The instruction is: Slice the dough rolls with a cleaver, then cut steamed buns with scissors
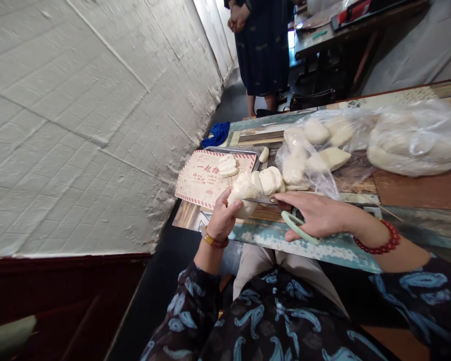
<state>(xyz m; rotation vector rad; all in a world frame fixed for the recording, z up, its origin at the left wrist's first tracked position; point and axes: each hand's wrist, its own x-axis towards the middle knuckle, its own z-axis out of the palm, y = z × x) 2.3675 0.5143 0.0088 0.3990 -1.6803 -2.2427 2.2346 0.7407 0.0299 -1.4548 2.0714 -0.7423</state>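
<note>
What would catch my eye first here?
Likely the left hand holding a pale bun near the middle, with a thin blade reaching it from the right hand. Just beside it lie pale slices; farther right, more buns in clear bags; to the left, red-lettered paper.

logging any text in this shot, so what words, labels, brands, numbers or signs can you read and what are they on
"一起": large red characters on the paper sheet lying on the metal tray; the character after them is partly covered by bread slices.
Smaller red print, same sheet: too small and blurred to read.
I can read nothing else.
</note>
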